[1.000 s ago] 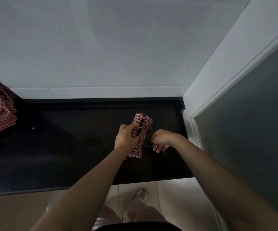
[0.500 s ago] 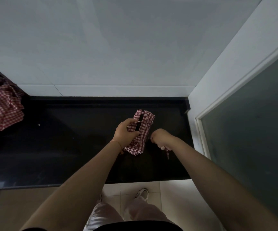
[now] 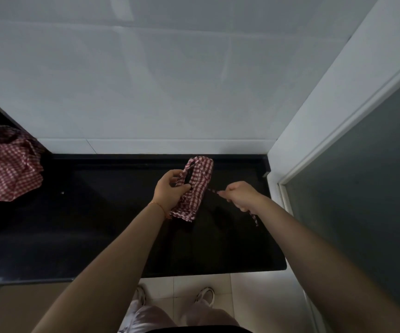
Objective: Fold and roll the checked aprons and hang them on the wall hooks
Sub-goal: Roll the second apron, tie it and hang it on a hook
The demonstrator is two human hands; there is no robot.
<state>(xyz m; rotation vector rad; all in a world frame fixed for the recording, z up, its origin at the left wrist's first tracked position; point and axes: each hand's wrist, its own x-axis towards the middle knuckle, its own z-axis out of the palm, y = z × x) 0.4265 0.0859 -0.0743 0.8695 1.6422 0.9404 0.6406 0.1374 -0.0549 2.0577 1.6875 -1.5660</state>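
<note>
Red-checked rolled apron [image 3: 197, 186] in left hand [image 3: 170, 191] grip, right hand [image 3: 243, 195] clenching its strap [image 3: 212, 191]

A black, glossy surface [image 3: 98, 224] runs from the left edge to the right-hand corner, its front edge catching a thin line of light. Behind it rises a pale grey tiled wall [image 3: 146, 80], with a lighter band of tile [image 3: 146, 145] along the bottom (faint reflections streak the tiles). To the right stands a white frame [image 3: 326, 104] around a dark frosted pane [image 3: 374, 176]. Below, the floor [image 3: 254, 296] is pale tile.
</note>
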